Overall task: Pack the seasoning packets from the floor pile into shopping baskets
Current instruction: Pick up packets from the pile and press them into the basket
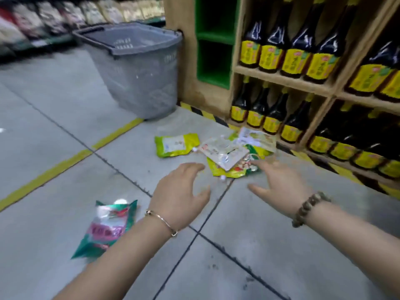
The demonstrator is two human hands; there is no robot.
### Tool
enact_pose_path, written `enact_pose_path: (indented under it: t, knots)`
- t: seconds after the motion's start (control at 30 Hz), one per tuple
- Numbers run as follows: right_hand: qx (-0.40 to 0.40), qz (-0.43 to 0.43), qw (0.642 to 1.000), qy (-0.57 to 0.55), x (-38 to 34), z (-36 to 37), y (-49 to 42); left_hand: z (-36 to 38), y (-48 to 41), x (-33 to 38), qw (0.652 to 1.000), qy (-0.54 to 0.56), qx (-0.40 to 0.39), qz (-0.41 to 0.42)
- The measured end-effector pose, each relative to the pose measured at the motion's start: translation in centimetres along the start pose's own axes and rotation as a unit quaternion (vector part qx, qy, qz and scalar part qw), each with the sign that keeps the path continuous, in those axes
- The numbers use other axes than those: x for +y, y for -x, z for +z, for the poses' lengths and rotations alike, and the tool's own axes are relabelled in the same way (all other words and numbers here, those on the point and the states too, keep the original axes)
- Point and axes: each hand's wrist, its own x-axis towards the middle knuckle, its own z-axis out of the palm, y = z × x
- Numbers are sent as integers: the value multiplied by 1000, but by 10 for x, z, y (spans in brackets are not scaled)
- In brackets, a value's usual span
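Note:
A pile of seasoning packets point(233, 154) lies on the grey floor beside the shelf base, white and yellow-green ones overlapping. One yellow-green packet point(176, 145) lies apart to its left. A green and pink packet point(108, 228) lies near my left forearm. My left hand point(181, 193) hovers with spread fingers just short of the pile and holds nothing. My right hand point(279, 180) is also spread, its fingertips at the pile's near edge. A grey shopping basket point(140, 83) stands upright beyond the packets, against the shelf end.
Wooden shelves of dark bottles with yellow labels point(292, 59) run along the right. Black and yellow hazard tape point(207, 114) marks the shelf foot. A yellow floor line point(65, 163) crosses the left. Blurred packaged goods point(65, 16) fill shelves at the far left.

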Motion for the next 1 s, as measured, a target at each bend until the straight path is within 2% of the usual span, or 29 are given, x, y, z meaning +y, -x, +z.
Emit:
enact_pose_path:
  t: [0.13,0.27,0.4,0.5,0.57,0.63,0.73,0.83,1.0]
  knots:
    - [-75,-44,996,-21,-53,65,-23,23,46,-87,992,3,-29,-124]
    - [-150,-67,985,-51,-97,132,-38,45,78,-157,967,-29,-77,-242]
    - [-212,-60,971,-97,-133,180,-43,64,87,-219,939,-81,-68,-327]
    - [-247,-44,959,-131,-150,204,-46,69,81,-261,914,-101,-29,-391]
    - [-256,-35,955,-145,-157,215,-49,69,73,-282,893,-78,-9,-444]
    - [-259,-24,952,-160,-161,222,-54,70,63,-299,868,-52,-31,-494]
    - [-264,-3,946,-186,-163,229,-60,72,52,-317,830,69,-61,-550]
    - [-270,12,941,-203,-165,235,-65,78,47,-325,802,184,-36,-568]
    - [-281,48,925,-252,-171,245,-70,90,44,-321,789,260,-2,-557]
